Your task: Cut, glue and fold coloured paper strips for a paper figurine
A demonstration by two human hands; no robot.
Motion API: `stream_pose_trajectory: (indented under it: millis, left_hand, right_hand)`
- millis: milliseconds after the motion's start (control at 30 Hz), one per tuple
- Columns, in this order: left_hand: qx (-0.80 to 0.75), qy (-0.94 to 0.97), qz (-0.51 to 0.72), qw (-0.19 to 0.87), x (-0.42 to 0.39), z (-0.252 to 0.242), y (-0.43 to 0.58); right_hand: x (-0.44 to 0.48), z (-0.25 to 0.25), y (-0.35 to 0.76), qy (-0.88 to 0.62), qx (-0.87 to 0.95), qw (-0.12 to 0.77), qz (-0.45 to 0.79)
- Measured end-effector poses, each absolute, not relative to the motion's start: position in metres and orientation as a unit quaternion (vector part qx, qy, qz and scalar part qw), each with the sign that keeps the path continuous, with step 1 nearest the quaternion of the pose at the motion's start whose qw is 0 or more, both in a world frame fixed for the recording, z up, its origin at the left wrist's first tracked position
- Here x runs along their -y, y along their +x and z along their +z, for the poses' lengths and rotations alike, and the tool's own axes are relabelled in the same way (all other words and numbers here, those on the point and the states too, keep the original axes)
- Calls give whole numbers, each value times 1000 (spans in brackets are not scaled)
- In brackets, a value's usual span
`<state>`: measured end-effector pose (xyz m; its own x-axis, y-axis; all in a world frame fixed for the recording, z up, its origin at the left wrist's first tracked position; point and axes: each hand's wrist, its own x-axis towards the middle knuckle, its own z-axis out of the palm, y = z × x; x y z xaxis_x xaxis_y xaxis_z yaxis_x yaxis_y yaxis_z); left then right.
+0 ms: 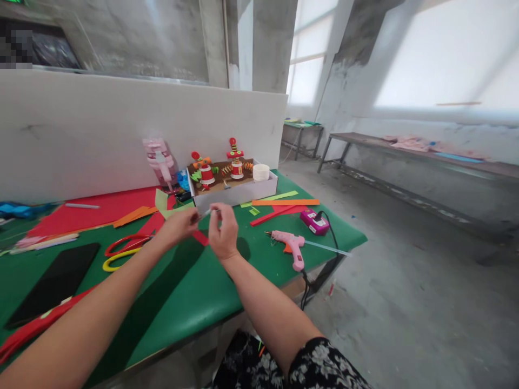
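Above the green table, my left hand (184, 222) and my right hand (223, 231) meet, fingers pinched. Between them runs a small thin greyish piece (205, 214); its kind is too small to make out, and the fingers cover both its ends. Just behind the hands stands a low white box (243, 193) holding two red paper-cup figures (206, 174) with coloured paper parts and a stack of white paper cups (261, 172). Right of my right hand lies a pink hot glue gun (288, 243) with a clear glue stick (324, 247) in its back.
Red-and-yellow scissors (125, 251) and a black phone-like slab (54, 278) lie at left. Paper strips (285, 202) and red sheets (103, 208) are spread about. A purple power adapter (314, 222) sits near the right edge, its cord hanging down. A white panel (121, 132) stands behind.
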<state>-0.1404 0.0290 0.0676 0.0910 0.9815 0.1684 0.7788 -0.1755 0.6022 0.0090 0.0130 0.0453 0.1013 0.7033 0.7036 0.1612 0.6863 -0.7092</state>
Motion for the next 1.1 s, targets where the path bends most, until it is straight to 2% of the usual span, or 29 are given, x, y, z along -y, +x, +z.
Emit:
stream_pose_trajectory:
  millis: [67, 167, 333, 400, 533, 667, 800, 867, 933, 1000, 1100]
  left_hand:
    - [-614, 666, 321, 277, -10, 74, -153]
    - [-578, 595, 384, 406, 22, 79, -157]
    - [-524, 504, 437, 529, 53, 72, -141]
    - [-509, 484, 442, 558, 56, 68, -136]
    - [-491, 471, 439, 587, 58, 64, -133]
    - [-493, 469, 426, 597, 60, 63, -136]
    - [-500, 460, 431, 594, 60, 62, -145]
    - [-502, 451, 452, 583, 58, 60, -148]
    - [-502, 444, 472, 573, 56, 58, -151]
    - [-500, 440, 484, 568, 54, 55, -152]
    - [-497, 438, 492, 564, 52, 52, -151]
  right_hand:
    - [-20, 45, 10, -384, 569, 683, 249]
    - [-30, 43, 10, -410, 502, 665, 371]
    - [-28, 45, 2, -294, 492, 543, 614]
    - [-22, 46, 0, -241, 517, 500, 652]
    - [-15, 42, -3, -213, 566, 465, 647]
    - [-17, 36, -5, -263, 619, 459, 581]
    - [-17, 44, 3, -392, 715, 436, 381]
    - [-18, 56, 13, -466, 778, 347, 240]
    - [-21, 69, 29, -504, 830, 208, 114]
    - [-27, 80, 49, -515, 847, 116, 57]
    - [-35, 86, 80, -531, 846, 39, 17]
